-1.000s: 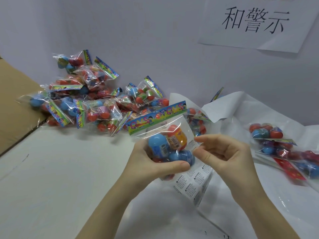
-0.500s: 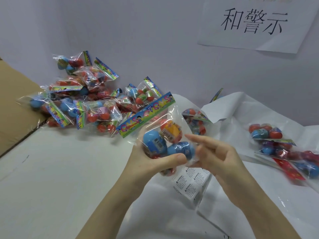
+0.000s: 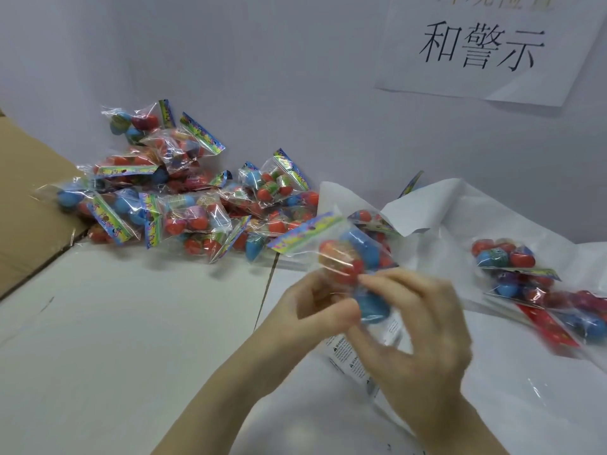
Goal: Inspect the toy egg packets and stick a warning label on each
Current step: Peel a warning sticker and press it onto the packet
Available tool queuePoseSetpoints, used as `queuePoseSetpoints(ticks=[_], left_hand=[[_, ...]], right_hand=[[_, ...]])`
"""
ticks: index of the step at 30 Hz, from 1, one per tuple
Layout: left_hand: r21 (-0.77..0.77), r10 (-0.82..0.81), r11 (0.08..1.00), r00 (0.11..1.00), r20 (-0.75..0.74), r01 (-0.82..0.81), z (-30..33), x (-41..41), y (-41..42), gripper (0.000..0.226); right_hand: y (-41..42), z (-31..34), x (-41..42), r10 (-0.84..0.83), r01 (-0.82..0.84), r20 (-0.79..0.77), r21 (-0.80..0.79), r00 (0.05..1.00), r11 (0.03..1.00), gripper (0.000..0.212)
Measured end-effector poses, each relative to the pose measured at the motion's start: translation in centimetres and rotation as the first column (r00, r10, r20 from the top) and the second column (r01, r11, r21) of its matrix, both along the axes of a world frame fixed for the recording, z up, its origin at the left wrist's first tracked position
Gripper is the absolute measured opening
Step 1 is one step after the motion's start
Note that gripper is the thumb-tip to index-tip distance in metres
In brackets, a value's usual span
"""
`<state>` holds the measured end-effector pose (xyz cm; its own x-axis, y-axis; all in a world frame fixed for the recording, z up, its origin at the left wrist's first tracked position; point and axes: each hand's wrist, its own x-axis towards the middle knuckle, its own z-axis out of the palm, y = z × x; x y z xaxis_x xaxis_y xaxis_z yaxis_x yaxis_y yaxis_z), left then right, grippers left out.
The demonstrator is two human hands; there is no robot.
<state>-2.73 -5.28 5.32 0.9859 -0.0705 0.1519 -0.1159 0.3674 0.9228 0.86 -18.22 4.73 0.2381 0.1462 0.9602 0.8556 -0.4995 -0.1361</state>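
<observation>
A white table (image 3: 115,323) carries a heap of toy egg packets (image 3: 184,205) by the wall, with a few more packets (image 3: 525,277) at right; above a sheet of warning labels (image 3: 345,353), the left hand (image 3: 315,307) and right hand (image 3: 417,326) grip one blurred packet (image 3: 348,257), fingers curled around it

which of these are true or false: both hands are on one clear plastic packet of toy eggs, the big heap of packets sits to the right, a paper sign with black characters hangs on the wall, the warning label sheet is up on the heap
1. Both hands are on one packet: true. The left hand and right hand hold the clear plastic packet of toy eggs.
2. Heap to the right: false. The big heap of packets lies to the left.
3. Sign on wall: true. The white paper sign hangs upper right.
4. Label sheet on heap: false. The white warning label sheet lies under the hands.
</observation>
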Motion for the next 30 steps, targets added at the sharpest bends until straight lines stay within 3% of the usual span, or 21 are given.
queuePoseSetpoints(ticks=[3, 5, 8, 10, 12, 14, 16, 19, 22, 25, 28, 30], left_hand=[[-0.09, 0.097, 0.991, 0.995, -0.032, -0.099, 0.5, -0.3, 0.1, 0.032], [-0.153, 0.203, 0.965, 0.975, -0.088, -0.214, 0.9, -0.1, 0.4, 0.028], [-0.224, 0.355, 0.895, 0.92, -0.168, -0.386, 1.1, 0.3, 1.2, 0.035], [-0.276, 0.419, 0.845, 0.888, -0.19, -0.458, 1.1, 0.4, 1.9, 0.028], [-0.335, 0.43, 0.809, 0.875, -0.22, -0.482, 1.1, 0.3, 2.7, 0.015], [-0.364, 0.408, 0.804, 0.881, -0.239, -0.471, 0.9, 0.3, 3.3, 0.012], [-0.347, 0.363, 0.835, 0.901, -0.237, -0.428, 0.7, 0.2, 3.6, 0.014], [-0.236, 0.274, 0.914, 0.931, -0.241, -0.33, 0.8, 0.0, 3.7, 0.02], [-0.121, 0.221, 0.958, 0.941, -0.258, -0.258, 0.5, 0.0, 3.7, 0.028], [-0.082, 0.187, 0.973, 0.946, -0.266, -0.215, 0.4, 0.1, 3.5, 0.022], [-0.167, 0.112, 0.975, 0.972, -0.207, -0.148, 0.3, 0.3, 3.1, 0.023], [-0.254, 0.104, 0.956, 0.978, -0.18, -0.148, 0.3, 0.4, 2.6, 0.023]], right_hand=[[0.5, -0.4, -0.2, 0.209, -0.215, -0.052, -0.154, 0.976, 0.964, 0.033], [0.3, -0.3, -0.3, 0.311, -0.325, -0.122, -0.115, 0.943, 0.939, 0.031], [-0.3, -0.1, 0.3, 0.24, -0.234, -0.149, 0.062, 0.959, 0.97, 0.014], [-0.5, 0.0, 1.3, 0.164, -0.118, -0.292, 0.169, 0.942, 0.979, 0.013], [-0.7, -0.2, 2.3, 0.149, -0.062, -0.527, 0.181, 0.837, 0.982, 0.023], [-0.9, -1.0, 3.1, 0.136, -0.124, -0.739, 0.072, 0.66, 0.99, 0.048], [-0.9, -1.8, 3.5, 0.062, -0.219, -0.839, -0.069, 0.54, 0.973, 0.064], [-0.6, -2.6, 3.7, 0.077, -0.258, -0.889, -0.048, 0.451, 0.965, 0.056], [-0.6, -2.6, 3.8, 0.279, -0.21, -0.865, 0.207, 0.417, 0.956, 0.039], [-0.8, -2.2, 3.9, 0.418, -0.162, -0.821, 0.386, 0.389, 0.908, 0.04], [-0.8, -1.9, 3.7, 0.384, -0.147, -0.815, 0.357, 0.435, 0.923, 0.045], [-0.6, -1.7, 3.4, 0.325, -0.162, -0.792, 0.283, 0.516, 0.945, 0.046]])
